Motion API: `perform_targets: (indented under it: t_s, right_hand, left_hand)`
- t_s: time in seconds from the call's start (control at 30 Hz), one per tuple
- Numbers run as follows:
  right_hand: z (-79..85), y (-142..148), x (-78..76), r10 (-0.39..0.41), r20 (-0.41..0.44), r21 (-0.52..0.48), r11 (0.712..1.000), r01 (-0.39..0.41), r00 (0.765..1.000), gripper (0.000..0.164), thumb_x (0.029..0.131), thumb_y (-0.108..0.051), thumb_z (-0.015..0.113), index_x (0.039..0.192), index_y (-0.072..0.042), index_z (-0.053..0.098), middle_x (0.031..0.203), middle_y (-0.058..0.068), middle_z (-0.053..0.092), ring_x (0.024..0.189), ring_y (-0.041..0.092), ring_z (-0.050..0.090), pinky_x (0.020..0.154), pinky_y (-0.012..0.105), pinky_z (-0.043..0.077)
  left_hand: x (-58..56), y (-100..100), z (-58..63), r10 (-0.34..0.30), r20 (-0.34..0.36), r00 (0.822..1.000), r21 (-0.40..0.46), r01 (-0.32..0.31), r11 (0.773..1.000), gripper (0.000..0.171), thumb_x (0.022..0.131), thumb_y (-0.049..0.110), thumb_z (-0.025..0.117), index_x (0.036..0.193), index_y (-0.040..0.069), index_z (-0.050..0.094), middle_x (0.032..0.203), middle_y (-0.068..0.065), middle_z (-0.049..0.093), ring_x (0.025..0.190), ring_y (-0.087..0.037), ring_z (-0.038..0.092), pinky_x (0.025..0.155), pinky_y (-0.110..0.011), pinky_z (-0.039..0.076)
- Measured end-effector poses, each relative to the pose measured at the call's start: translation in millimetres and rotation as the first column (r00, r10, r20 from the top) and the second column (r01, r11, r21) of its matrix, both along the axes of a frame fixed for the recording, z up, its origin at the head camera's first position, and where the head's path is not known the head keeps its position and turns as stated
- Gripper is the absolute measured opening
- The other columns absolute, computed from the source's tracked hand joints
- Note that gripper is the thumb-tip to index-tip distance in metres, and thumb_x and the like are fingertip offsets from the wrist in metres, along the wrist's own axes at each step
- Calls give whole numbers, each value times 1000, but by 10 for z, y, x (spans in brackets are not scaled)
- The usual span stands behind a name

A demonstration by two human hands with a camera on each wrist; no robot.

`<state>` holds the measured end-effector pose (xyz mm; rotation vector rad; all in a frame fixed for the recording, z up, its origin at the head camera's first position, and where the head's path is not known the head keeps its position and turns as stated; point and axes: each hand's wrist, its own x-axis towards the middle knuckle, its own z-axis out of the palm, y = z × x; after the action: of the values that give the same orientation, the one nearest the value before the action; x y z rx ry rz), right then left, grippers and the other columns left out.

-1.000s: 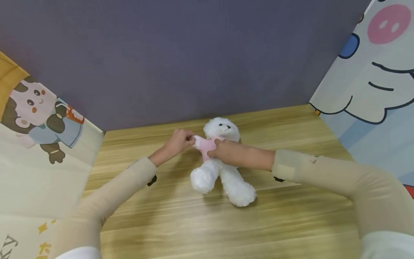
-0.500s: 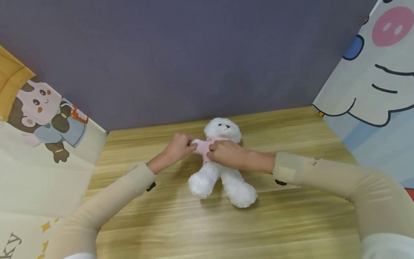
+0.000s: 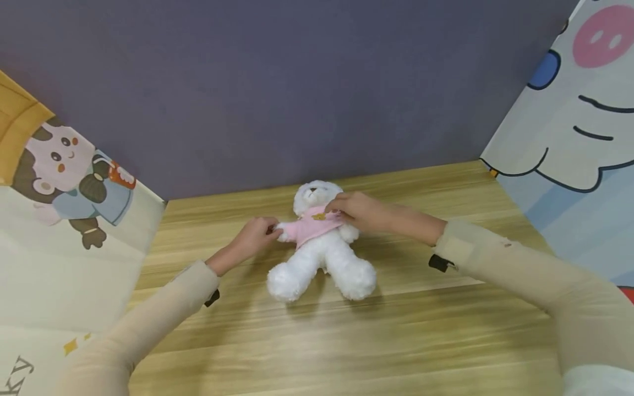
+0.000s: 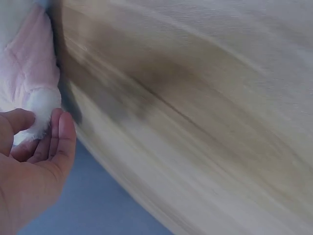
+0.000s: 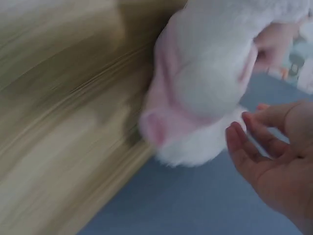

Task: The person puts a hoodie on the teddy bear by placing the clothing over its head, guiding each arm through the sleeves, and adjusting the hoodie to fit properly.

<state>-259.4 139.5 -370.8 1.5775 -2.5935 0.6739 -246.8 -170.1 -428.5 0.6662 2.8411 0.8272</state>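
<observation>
A white plush bear (image 3: 317,250) in a pink shirt (image 3: 312,231) lies on its back on the wooden tabletop. My left hand (image 3: 252,239) holds the bear's paw (image 4: 43,105) on the left, thumb on one side and fingers on the other. That arm fills its pink sleeve. My right hand (image 3: 364,212) is at the bear's right shoulder, beside the shirt's neck. In the right wrist view, its fingers (image 5: 239,142) are loosely bent with nothing visible between them. An empty-looking pink sleeve (image 5: 154,127) shows there, and the bear's other arm (image 3: 349,234) lies bare below the shirt.
A dark grey-blue panel (image 3: 297,93) rises behind the tabletop (image 3: 317,352). Cartoon-printed panels stand at the left (image 3: 64,220) and right (image 3: 584,137).
The bear has shifted left and turned more upright, its head tipping back. My right hand has left the shirt's chest for the shoulder, uncovering a small yellow-brown emblem. My left hand still holds the paw.
</observation>
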Motion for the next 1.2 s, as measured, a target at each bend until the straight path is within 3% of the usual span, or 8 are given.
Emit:
perform_targets:
  t_s: [0.2,0.37,0.47,0.57,0.7,0.83,0.97,1.2]
  right_hand:
    - [-109,261,-107,-104,146,68,993,95,984,20,96,2,65,115,2,71,108,14,71,86,21,67,74,32,57]
    - [-157,380,-118,-135,177,65,990,125,975,12,94,0,70,105,-3,71,100,9,70,86,20,67,74,32,57]
    - [-189,427,-127,-139,178,76,989,127,974,12,91,0,73,101,-6,71,96,7,71,87,19,66,75,33,57]
    - [-223,431,-138,-127,179,69,991,116,976,13,91,-1,73,103,-5,72,98,8,72,89,21,68,79,35,57]
    - [-247,386,-147,-141,203,46,990,135,969,15,93,-3,72,107,-4,74,102,9,74,92,21,70,81,35,58]
    - [-250,291,-148,-140,174,14,990,140,975,14,93,-5,73,106,-3,76,100,8,75,89,19,70,79,35,58]
    - [-252,187,-132,-137,104,-23,990,140,985,9,93,-6,73,101,-4,77,97,8,75,84,19,71,75,35,58]
    - [-215,125,-99,-159,78,-54,985,164,984,7,93,-3,71,98,-3,77,94,9,75,79,18,70,70,32,58]
  left_hand:
    - [13,-30,21,5,34,999,-22,-4,1000,17,101,18,64,92,4,67,79,-11,68,62,-13,55,59,-30,48]
    - [-8,96,167,5,-91,996,-97,-13,995,30,98,19,66,116,-5,68,106,-18,71,91,-27,70,78,-39,59]
    - [-24,253,333,-56,-199,978,-133,30,991,32,95,15,68,118,-7,68,114,-22,69,102,-35,68,86,-44,57]
    - [-54,462,503,-174,-241,955,-131,146,981,27,93,12,69,114,-6,69,111,-20,70,102,-34,67,86,-43,57]
    - [-95,765,657,-338,-170,926,-142,316,938,25,95,13,69,114,-4,68,108,-16,69,97,-28,67,84,-37,56]
    - [-115,981,679,-415,-77,906,-211,392,895,32,97,23,71,116,-2,68,109,-13,68,91,-21,63,81,-31,54]
    - [-107,1074,616,-416,-44,908,-253,393,884,35,96,31,72,114,2,67,101,-6,65,82,-14,57,75,-27,50]
    - [-88,1112,534,-341,-64,938,-266,313,912,32,96,37,72,105,7,64,83,-1,55,72,-14,49,63,-26,42]
